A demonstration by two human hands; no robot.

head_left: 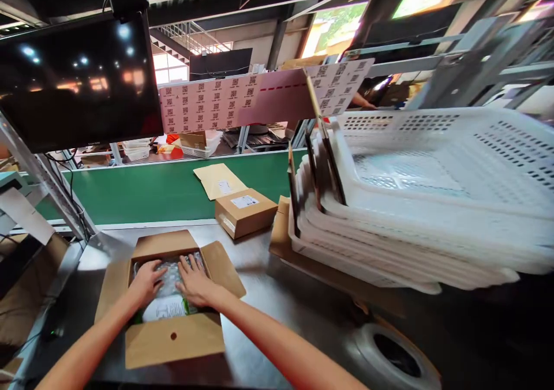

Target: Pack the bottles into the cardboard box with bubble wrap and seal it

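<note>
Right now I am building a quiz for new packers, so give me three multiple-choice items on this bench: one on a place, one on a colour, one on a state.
1. Where does the sealed box sit?
A. behind the open box, at the belt's near edge
B. inside a crate
C. on the monitor

2. What colour is the conveyor belt?
A. red
B. green
C. yellow

3. How are the flaps of the open box?
A. taped shut
B. torn off
C. spread open

Answers: 1 A, it stands past the open box, beside the stacked white crates. 2 B, the belt surface is plainly green. 3 C, the flaps lie outward while the left hand and right hand press flat on the bubble wrap inside.
</note>
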